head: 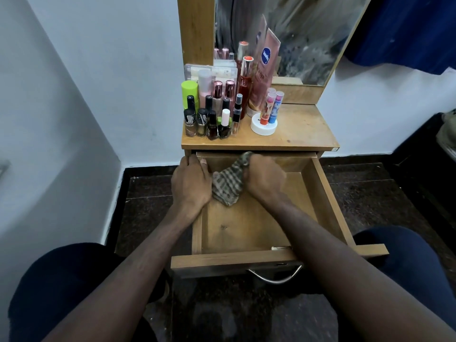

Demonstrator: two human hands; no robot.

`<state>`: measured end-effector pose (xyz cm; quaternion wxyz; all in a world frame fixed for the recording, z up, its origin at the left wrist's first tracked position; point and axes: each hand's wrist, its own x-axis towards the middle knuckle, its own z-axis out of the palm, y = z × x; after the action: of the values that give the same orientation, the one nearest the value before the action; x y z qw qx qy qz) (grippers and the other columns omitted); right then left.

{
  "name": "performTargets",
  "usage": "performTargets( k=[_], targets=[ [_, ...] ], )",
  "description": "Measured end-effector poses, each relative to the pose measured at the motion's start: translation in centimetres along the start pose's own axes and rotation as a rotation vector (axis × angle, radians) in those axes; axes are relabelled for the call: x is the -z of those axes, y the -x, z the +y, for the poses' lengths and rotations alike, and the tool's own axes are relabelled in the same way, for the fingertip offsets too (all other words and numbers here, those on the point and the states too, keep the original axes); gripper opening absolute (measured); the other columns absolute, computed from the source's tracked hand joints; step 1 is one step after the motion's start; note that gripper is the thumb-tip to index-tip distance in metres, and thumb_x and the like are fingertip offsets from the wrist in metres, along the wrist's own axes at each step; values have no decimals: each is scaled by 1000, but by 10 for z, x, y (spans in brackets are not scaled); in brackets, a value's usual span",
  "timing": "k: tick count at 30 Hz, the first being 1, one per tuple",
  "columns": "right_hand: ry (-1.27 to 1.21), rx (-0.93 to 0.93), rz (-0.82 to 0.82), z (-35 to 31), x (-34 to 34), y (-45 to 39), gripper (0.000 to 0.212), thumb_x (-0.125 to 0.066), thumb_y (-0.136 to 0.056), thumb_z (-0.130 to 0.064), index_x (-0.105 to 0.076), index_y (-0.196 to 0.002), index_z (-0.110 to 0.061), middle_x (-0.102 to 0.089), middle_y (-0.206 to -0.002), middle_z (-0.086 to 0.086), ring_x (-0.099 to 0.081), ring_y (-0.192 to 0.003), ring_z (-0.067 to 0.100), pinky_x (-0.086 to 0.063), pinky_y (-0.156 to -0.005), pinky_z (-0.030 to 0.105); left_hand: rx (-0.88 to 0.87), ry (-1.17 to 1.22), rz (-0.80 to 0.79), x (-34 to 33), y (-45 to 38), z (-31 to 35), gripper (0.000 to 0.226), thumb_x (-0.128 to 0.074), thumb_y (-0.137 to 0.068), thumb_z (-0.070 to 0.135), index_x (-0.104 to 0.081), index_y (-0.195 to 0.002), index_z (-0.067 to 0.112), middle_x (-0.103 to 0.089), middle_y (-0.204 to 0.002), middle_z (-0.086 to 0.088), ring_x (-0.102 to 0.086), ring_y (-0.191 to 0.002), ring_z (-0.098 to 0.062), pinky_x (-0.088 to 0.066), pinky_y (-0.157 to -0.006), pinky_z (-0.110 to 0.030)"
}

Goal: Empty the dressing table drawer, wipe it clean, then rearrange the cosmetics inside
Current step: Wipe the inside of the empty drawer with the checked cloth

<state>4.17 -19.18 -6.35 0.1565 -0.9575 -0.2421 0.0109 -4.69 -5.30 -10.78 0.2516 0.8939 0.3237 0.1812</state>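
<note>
The wooden drawer (249,229) is pulled far out of the dressing table and holds no cosmetics. My right hand (265,180) grips a checked cloth (228,185) inside the drawer, near its back left corner. My left hand (191,182) holds the drawer's left side wall, with the thumb inside the drawer and the fingers over the outer edge. Several nail polish bottles (209,122), a red spray bottle (245,88), a pink Vaseline tube (264,72) and lip balm sticks (271,108) on a white jar stand on the table top (301,132).
A mirror (301,38) in a wooden frame rises behind the table top. White walls stand to the left and behind. A blue curtain (404,30) hangs at the upper right. The drawer's metal handle (276,276) faces me between my knees, above the dark stone floor.
</note>
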Motion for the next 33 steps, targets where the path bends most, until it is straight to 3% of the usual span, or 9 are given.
performTargets(
  k=[4, 9, 12, 14, 17, 23, 26, 31, 33],
  targets=[
    [-6, -292, 55, 38, 14, -7, 16, -61, -102, -34, -66, -104, -19, -70, -106, 4, -67, -99, 25, -55, -86, 41, -12, 10, 18, 5, 3, -1, 42, -36, -115, 28, -58, -135, -1, -63, -128, -19, -63, -113, -36, -48, -93, -45],
    [86, -464, 153, 62, 25, -10, 16, -59, -102, -20, -70, -108, -10, -71, -111, 11, -69, -100, 33, -51, -72, 38, 3, 0, 5, 4, 1, -1, 44, -36, -115, 30, -56, -139, 0, -62, -132, -19, -63, -114, -37, -50, -91, -45],
    [22, -332, 65, 42, 11, -7, 17, -62, -102, -22, -68, -90, -12, -72, -101, 11, -69, -94, 29, -60, -83, 45, 17, 8, 3, 3, 1, 0, 45, -35, -115, 31, -55, -142, 0, -61, -134, -19, -63, -116, -39, -51, -91, -48],
    [-40, -236, 5, 23, 0, -6, 23, -61, -102, -21, -64, -81, -15, -72, -96, 8, -67, -89, 24, -59, -85, 42, 21, 12, 8, 4, -1, 2, 45, -34, -115, 31, -55, -142, 1, -61, -134, -19, -64, -116, -38, -51, -93, -49],
    [-18, -149, -5, 1, -8, -9, 16, -63, -100, -15, -75, -95, -5, -75, -95, 11, -70, -88, 28, -59, -78, 39, 1, 23, 9, 2, -1, 7, 44, -34, -115, 31, -56, -141, 3, -61, -133, -19, -64, -114, -39, -51, -93, -49],
    [11, 117, -142, -56, -30, -1, 18, -60, -100, -10, -75, -109, -5, -75, -108, 17, -72, -99, 35, -56, -79, 40, 49, 48, 6, 2, -1, -1, 38, -36, -114, 26, -58, -136, 5, -62, -130, -19, -63, -115, -39, -48, -92, -48],
    [24, 233, -170, -58, -34, 4, 19, -58, -101, -11, -71, -114, -7, -73, -115, 17, -69, -106, 35, -54, -85, 42, 84, 119, 1, 3, 2, -6, 37, -35, -114, 27, -60, -132, 7, -62, -129, -17, -62, -116, -39, -47, -93, -48],
    [101, 441, -317, -55, -20, 13, 19, -61, -95, -8, -68, -112, -7, -72, -115, 18, -68, -106, 37, -44, -76, 35, 232, 333, -18, 8, 6, 1, 42, -32, -114, 33, -66, -124, 11, -61, -138, -17, -58, -125, -40, -43, -105, -47],
    [153, 486, -380, -48, -14, 24, 24, -60, -97, -9, -64, -121, -6, -67, -124, 17, -64, -112, 35, -44, -80, 36, 297, 415, -27, 7, 6, 5, 43, -31, -113, 34, -66, -124, 10, -60, -141, -17, -57, -128, -39, -42, -106, -46]
  ],
)
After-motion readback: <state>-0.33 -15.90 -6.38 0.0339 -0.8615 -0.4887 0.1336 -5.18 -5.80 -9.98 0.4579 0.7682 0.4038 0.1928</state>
